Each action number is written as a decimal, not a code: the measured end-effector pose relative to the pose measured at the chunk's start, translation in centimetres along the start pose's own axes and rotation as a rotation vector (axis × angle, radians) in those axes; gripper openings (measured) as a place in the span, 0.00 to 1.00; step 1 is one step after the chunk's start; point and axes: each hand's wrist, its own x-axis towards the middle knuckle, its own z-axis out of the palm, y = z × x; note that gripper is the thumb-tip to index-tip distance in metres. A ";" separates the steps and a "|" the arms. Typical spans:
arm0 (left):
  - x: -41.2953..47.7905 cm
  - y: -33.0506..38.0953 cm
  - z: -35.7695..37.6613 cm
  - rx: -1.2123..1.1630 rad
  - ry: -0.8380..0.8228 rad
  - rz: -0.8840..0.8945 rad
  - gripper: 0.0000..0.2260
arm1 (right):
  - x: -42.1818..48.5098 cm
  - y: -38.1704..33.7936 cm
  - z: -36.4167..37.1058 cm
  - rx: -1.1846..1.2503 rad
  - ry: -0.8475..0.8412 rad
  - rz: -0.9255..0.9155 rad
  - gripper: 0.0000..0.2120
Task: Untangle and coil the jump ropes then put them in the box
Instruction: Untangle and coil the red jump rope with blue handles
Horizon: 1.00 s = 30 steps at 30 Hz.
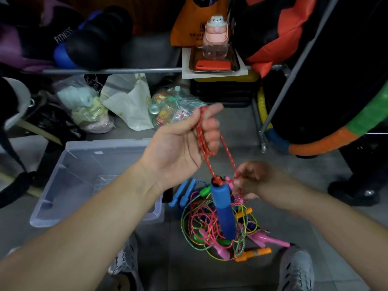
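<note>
Over on the left the clear plastic box (100,144) is sitting on the grey floor with its lid off, and none of the ropes are lying in it.

The left hand (180,143) is hovering palm-up above the box's right edge, with its fingers curling round a few loops of the red speckled rope (201,131), so that one is getting coiled up in the fist. From there the rope is running down to a blue foam handle (223,211), which is dangling upright in mid-air right over the pile.

The rest of the jump ropes (201,225) are lying in one big knot on the floor just right of the box (green, pink, yellow cords all over each other). Light blue handles (182,193) are poking out at the top left, and pink handles (268,240) and an orange handle (254,254) at the bottom right.

The right hand (258,183) is sitting lower, beside the top of the blue handle. Its fingertips are pinching a strand of the red rope, the other fingers curling in loosely, though it's a bit blurry.

Grey sneakers (298,269) are showing at the bottom.
</note>
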 end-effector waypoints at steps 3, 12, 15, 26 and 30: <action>0.4 0.9 -0.6 -0.032 0.053 0.134 0.19 | -0.9 -2.0 -0.7 0.243 -0.024 0.016 0.04; 1.3 0.6 -1.9 0.044 0.233 0.286 0.18 | -2.6 -2.2 -1.2 -0.269 -0.280 -0.078 0.05; 1.5 0.2 -1.9 0.351 0.302 0.336 0.21 | -2.5 -1.8 -0.7 -0.226 -0.273 -0.066 0.07; -0.1 -4.8 -1.5 0.861 -0.075 -0.118 0.16 | -1.9 -3.5 -4.1 0.268 0.257 -0.346 0.03; -0.2 -4.6 -0.9 0.714 -0.164 -0.205 0.15 | -1.3 -2.5 -4.0 0.235 0.316 -0.378 0.04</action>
